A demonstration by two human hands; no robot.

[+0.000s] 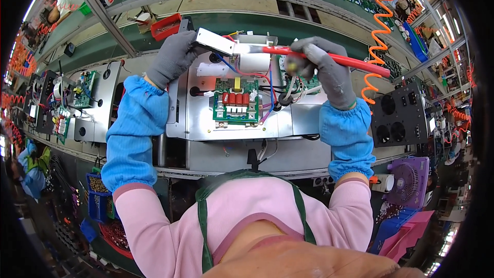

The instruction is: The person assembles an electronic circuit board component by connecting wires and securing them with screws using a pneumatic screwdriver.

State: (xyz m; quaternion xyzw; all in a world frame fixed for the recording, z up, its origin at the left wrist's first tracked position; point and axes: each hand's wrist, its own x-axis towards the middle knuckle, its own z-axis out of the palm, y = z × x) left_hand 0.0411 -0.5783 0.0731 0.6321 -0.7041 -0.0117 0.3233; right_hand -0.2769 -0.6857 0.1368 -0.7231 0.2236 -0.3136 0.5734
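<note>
My gloved left hand (pixel 173 59) grips a flat rectangular piece (pixel 214 40) with a white upper face, tilted above the far left part of an open metal chassis (pixel 198 118). In my gloved right hand (pixel 329 72) is a red-handled brush (pixel 360 65), held nearly level. Its whitish tip touches or almost touches the near right end of the piece. Below them, a green circuit board (pixel 236 104) with red coils sits in the chassis, beside a white cylinder (pixel 254 62) and red and blue wires. White smears mark the right glove.
A similar chassis (pixel 103 108) lies to the left; a black unit with round fans (pixel 399 116) stands to the right. Beyond my left hand is a red bin (pixel 165 27). An orange coiled hose (pixel 380 36) hangs at the right. A purple fan (pixel 407 181) stands lower right.
</note>
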